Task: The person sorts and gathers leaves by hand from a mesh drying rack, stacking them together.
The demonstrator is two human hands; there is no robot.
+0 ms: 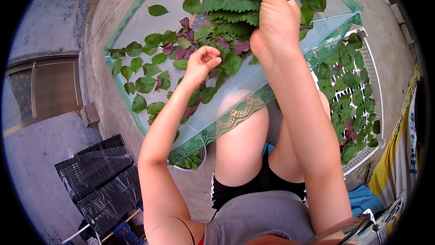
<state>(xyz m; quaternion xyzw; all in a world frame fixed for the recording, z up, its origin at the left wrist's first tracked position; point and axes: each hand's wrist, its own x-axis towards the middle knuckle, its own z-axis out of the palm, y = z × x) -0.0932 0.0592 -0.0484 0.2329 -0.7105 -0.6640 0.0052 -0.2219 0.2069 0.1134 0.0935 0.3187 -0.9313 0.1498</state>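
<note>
A thick stack of green, saw-edged perilla leaves (231,4) is in my right hand (277,11), thumb on top at the upper middle of the head view. Lower and to the left, my left hand (203,66) has its fingers curled toward the thumb. Its fingertips are beside a broad green leaf (232,65); whether they pinch anything is unclear. Beneath both hands spreads a pale mesh sheet (136,32) with green lace edging. Loose green leaves (145,84) and purple leaves (184,53) lie scattered over it.
To the right, a white slatted crate (374,86) holds many leaves. Below the mesh edge stands a white tub (203,158) with leaves in it. Black plastic-wrapped trays (97,172) lie at lower left. My bare knees (242,136) are under the near lace edge.
</note>
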